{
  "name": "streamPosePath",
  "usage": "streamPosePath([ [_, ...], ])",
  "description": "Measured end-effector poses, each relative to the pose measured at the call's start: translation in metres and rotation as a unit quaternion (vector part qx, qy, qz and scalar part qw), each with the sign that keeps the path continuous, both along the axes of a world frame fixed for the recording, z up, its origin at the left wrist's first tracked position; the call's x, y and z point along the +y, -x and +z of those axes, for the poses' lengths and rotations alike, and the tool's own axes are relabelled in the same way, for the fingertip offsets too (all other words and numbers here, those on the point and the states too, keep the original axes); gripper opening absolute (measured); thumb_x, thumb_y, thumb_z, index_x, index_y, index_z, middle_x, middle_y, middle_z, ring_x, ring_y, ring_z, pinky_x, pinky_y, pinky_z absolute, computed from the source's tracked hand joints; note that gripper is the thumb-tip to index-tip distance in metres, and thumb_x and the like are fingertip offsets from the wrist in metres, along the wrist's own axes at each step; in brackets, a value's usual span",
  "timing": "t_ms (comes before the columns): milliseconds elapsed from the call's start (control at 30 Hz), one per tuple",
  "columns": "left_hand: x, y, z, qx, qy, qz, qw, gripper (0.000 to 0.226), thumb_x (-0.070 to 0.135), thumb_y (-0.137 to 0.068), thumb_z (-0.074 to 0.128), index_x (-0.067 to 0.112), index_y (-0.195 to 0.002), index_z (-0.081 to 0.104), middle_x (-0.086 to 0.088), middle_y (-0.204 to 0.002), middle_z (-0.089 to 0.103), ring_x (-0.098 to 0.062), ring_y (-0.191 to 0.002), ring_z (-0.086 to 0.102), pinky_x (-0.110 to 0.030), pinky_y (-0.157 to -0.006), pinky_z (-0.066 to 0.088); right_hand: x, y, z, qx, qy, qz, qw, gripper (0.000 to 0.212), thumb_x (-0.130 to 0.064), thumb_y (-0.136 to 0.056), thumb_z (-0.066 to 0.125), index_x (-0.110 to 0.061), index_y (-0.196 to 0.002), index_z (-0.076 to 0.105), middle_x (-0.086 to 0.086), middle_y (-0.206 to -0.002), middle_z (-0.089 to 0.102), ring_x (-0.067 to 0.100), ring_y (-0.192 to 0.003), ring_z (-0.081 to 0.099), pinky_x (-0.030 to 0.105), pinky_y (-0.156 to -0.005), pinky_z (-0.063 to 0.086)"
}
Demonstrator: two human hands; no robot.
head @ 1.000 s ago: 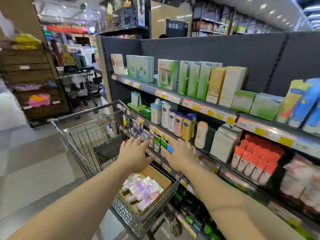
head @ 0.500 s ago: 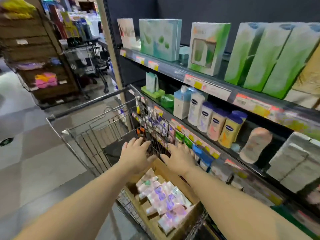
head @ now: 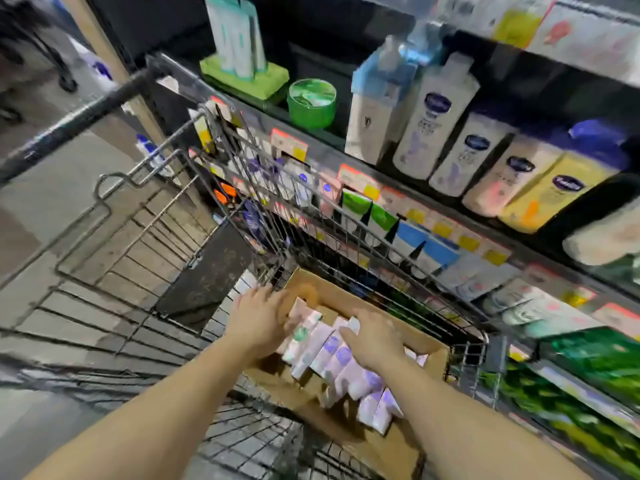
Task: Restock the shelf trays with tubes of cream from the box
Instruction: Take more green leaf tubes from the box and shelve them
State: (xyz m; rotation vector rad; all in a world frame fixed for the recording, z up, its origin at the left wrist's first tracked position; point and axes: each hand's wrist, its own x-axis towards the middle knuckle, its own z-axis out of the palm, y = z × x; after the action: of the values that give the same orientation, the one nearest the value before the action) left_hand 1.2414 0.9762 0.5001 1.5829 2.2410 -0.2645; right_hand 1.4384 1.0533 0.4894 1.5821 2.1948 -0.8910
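A brown cardboard box (head: pixel 349 299) sits in the wire cart and holds several white and lilac tubes of cream (head: pixel 325 355) lying in a row. My left hand (head: pixel 259 320) is at the box's left end, its blurred fingers on the ends of the far tubes. My right hand (head: pixel 375 337) lies palm down on the middle tubes with the fingers stretched out. Beyond the cart's far side, the shelf trays (head: pixel 384 220) hold standing green, blue and pink tubes.
The wire cart (head: pixel 145 258) stands hard against the shelving, its handle (head: pixel 79 119) at the upper left. Lotion bottles (head: pixel 436 119) and a green jar (head: pixel 311 102) fill the shelf above the trays. Green packs (head: pixel 588 382) sit on the lower shelf at right.
The view has tilted down and moved closer. Both hands have dropped from above the cart's rim into the box and now touch the tubes.
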Motion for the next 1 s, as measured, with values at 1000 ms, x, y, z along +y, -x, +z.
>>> streamPosePath([
  [1000,0.015,-0.016,-0.167,-0.153,0.088,-0.081,0.981,0.057,0.052,-0.092,0.045,0.031,-0.144,0.033,0.000,-0.151,0.036,-0.025,-0.137,0.033,-0.043,-0.113,0.029,0.020,-0.067,-0.178,-0.088,-0.002,-0.231,0.969,0.043,-0.033,-0.093,0.055,-0.019,-0.134,0.048,0.004,-0.137,0.049,0.026,-0.128,0.045,0.040,-0.101,0.041],
])
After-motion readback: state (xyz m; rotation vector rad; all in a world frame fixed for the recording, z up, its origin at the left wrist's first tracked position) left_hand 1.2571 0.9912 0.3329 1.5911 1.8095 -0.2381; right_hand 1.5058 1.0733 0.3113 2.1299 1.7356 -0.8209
